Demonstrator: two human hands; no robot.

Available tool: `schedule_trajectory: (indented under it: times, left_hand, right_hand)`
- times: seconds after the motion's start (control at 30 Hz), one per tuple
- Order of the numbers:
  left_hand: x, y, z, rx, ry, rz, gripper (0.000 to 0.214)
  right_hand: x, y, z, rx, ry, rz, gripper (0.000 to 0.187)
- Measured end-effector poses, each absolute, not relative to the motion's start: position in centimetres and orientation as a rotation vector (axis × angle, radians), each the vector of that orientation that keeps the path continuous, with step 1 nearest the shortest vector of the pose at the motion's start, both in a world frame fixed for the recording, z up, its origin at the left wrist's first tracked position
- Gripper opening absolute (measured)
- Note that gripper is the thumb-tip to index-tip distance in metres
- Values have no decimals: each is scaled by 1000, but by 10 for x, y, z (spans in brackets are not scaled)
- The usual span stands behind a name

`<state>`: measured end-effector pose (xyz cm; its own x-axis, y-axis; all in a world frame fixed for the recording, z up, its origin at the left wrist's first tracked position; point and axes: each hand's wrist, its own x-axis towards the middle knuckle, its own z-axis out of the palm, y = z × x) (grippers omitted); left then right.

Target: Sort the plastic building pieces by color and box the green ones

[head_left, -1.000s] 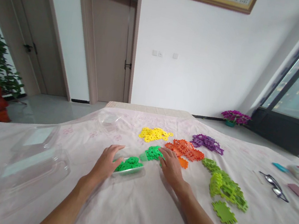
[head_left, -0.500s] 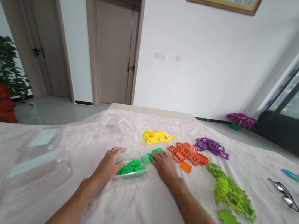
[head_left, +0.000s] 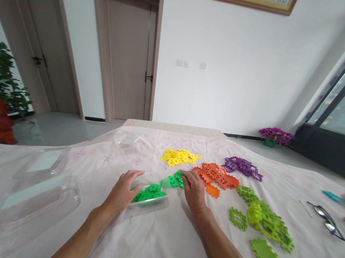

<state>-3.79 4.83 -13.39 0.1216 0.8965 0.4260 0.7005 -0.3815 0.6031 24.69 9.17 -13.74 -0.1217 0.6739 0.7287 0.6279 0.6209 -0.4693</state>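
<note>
A clear plastic box (head_left: 152, 203) holding green interlocking pieces (head_left: 152, 192) sits on the cloth in front of me. My left hand (head_left: 125, 188) grips its left end, thumb at the near side and fingers behind. Just right of the box lies a small pile of green pieces (head_left: 174, 181), beside a translucent edge. My right hand (head_left: 195, 188) is at that pile's right side, fingertips drawn together; I cannot see what is between them. Orange-red pieces (head_left: 217, 176) lie just beyond the right hand, with one lighter orange piece (head_left: 213, 191) nearer.
Yellow pieces (head_left: 179, 157) and purple pieces (head_left: 243, 167) lie farther back. Lime-green pieces (head_left: 271, 221) spread to the right, near glasses (head_left: 326, 221). Clear containers (head_left: 41, 193) stand at left, with another clear container (head_left: 126, 140) behind. A pale cloth (head_left: 147, 247) covers the table.
My right hand has drawn back slightly from the green pile, its fingers now closer together. A lime-green frame piece now lies flat left of the lime pile. My left hand stays at the box.
</note>
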Motion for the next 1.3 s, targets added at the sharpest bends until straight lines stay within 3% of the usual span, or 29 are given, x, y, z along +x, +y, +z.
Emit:
schedule_trajectory:
  times: [0.23, 0.43, 0.63, 0.93, 1.3]
  left_hand:
    - [-38, 48, -135, 2151, 1566, 1107, 43]
    - [-38, 48, -133, 2156, 1579, 1106, 44]
    - [-37, 47, -131, 2141, 1594, 1108, 45]
    - [-38, 48, -132, 2155, 1580, 1121, 45]
    - [-38, 48, -133, 2148, 1583, 1120, 46]
  right_hand:
    - [219, 67, -118, -811, -1966, 58, 32]
    - [234, 78, -133, -1136, -2075, -110, 33]
    - [238, 83, -143, -1364, -2327, -126, 48]
    - [235, 88, -140, -1348, -2407, -110, 27]
    - [239, 94, -148, -1256, -2216, -317, 20]
